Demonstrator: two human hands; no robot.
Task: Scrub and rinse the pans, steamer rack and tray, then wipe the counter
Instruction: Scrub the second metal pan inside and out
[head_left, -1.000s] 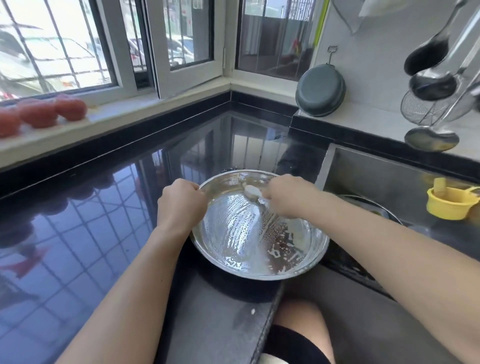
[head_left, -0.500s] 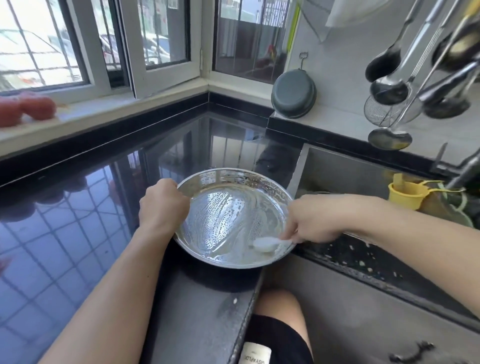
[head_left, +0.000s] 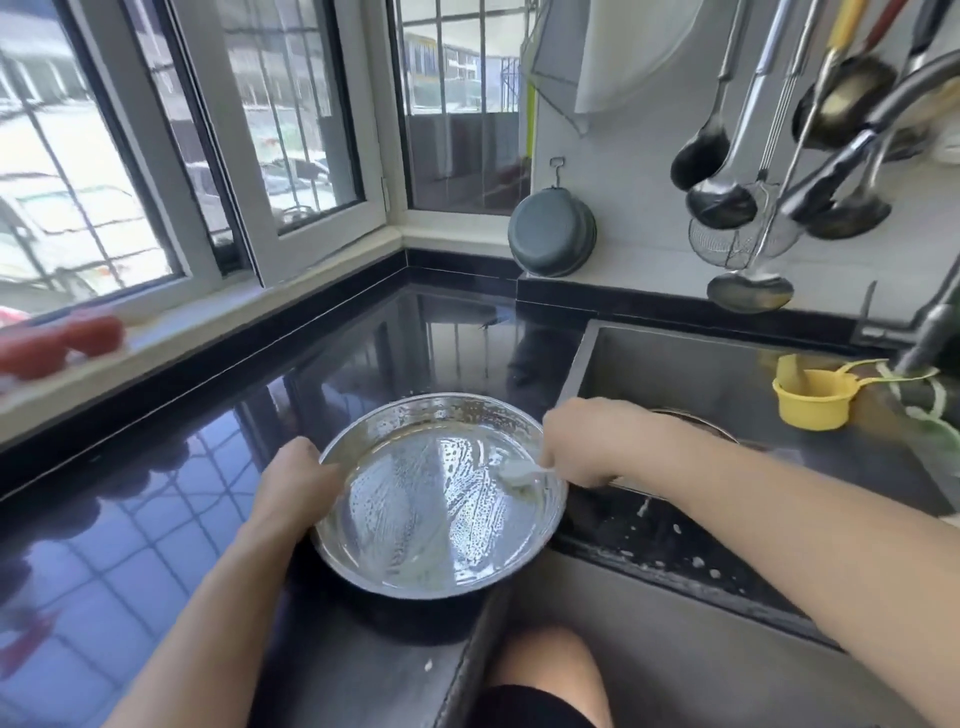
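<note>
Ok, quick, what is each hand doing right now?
Left hand: grips the rim of the round, soapy steel pan.
Right hand: holds a small white scrubber against the pan's inside.

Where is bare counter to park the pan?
Free: black counter left of the left hand, and the back corner below the windows. Crowded: the pan at the front edge, right hand scrubbing, and the sink holding a yellow cup.

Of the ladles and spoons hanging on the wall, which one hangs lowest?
The steel ladle with its bowl just above the black backsplash hangs lowest, below the wire skimmer; the other ladles' bowls sit higher up the wall.
</note>
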